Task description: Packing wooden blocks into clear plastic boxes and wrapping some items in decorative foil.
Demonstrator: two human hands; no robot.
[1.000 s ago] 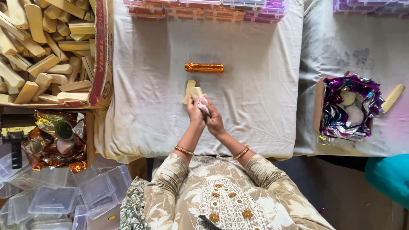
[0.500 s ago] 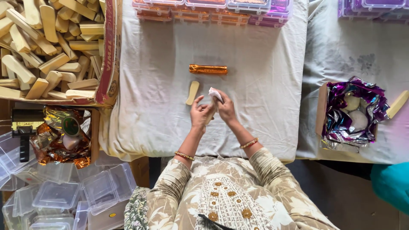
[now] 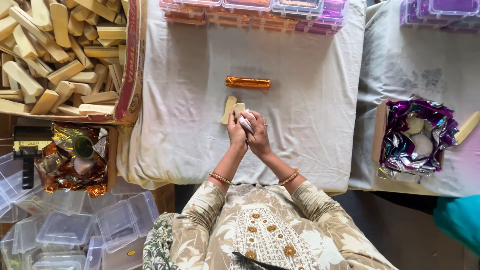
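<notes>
A table (image 3: 300, 145) draped in a creased off-white cloth carries an orange foil-wrapped bar (image 3: 247, 82) near its centre, with two pale tan sticks (image 3: 229, 109) lying just in front of it. Clear lidded boxes (image 3: 260, 11) filled with orange and purple wrapped pieces line the far edge. A cardboard box of tan sticks (image 3: 65, 55) overlaps the left edge.

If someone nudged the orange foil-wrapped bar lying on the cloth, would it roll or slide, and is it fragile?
The orange foil-wrapped bar looks long and rounded, so a sideways nudge might roll it; the soft white cloth would probably damp sliding. Its crinkled foil likely dents or tears easily. It seems small, so probably light.
</notes>
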